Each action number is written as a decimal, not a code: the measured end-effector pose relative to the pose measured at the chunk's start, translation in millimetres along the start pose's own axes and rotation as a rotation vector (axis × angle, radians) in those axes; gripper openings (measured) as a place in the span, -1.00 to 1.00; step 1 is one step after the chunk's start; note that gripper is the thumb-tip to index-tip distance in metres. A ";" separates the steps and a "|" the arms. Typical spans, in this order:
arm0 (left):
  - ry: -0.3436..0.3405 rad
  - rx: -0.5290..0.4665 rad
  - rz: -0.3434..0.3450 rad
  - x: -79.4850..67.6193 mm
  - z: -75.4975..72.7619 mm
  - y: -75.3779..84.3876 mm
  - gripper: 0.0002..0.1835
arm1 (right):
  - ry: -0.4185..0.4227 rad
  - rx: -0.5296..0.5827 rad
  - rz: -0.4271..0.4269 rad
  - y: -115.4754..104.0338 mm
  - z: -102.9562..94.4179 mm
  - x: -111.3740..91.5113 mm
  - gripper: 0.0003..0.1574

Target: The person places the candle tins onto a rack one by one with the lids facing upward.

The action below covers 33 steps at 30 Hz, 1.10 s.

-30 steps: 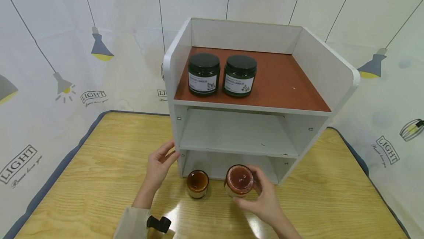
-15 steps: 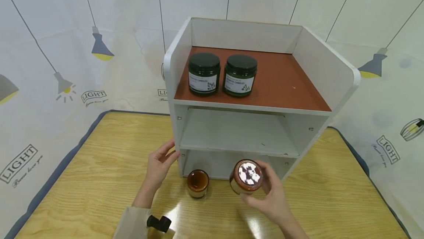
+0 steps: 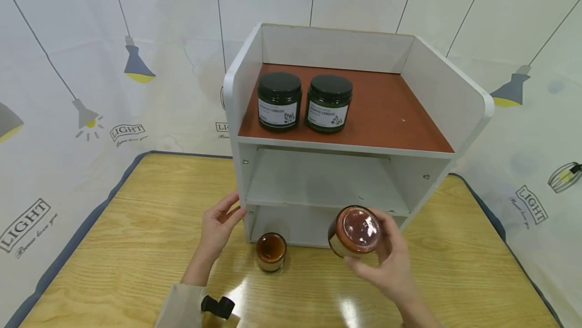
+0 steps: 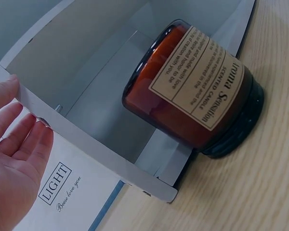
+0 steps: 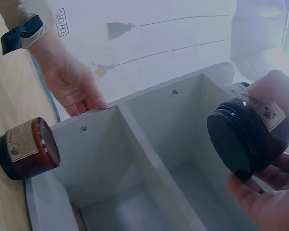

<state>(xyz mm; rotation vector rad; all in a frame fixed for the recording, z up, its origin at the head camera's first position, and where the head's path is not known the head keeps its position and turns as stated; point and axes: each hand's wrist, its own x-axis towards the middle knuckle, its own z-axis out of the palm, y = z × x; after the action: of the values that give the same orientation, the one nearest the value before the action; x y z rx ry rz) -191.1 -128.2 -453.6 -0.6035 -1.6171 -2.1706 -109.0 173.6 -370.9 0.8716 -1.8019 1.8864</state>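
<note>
Standing before cabinet (image 3: pixel 327 179): amber jar (image 3: pixel 271 253)

Lamp-print sheet (image 3: pixel 182 25) behind yellowish wood-grain table (image 3: pixel 468 257).

I see way into shelf unit (image 3: pixel 327 179) middle bay; room at top right; dark jars (image 3: pixel 279 100) block top left, amber jar (image 3: pixel 271 254) bottom left front, held jar (image 3: pixel 356 232) right front, left hand (image 3: pixel 218 229) left edge

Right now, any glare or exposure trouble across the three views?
Head: white glare on the held jar, two bright reflections on the table; left wrist: dim, bluish cast, though the other jar has mostly readable print; right wrist: top right corner washed out, lid nearly black.
</note>
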 end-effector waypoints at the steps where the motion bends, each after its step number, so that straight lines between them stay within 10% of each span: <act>1: -0.001 -0.001 0.001 0.0 0.0 -0.1 -0.41 | 0.007 -0.002 -0.002 -2.1 -0.2 1.4 -0.04; 33: 0.012 0.000 -0.019 0.4 -0.3 -2.5 -0.44 | 0.135 0.023 -0.195 -51.4 -15.5 56.2 -0.24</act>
<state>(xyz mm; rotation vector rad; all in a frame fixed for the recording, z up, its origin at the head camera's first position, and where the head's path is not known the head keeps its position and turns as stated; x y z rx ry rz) -192.8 -127.8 -455.5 -0.5764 -1.6232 -2.1830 -118.8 186.2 -294.8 0.8719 -1.5594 1.8001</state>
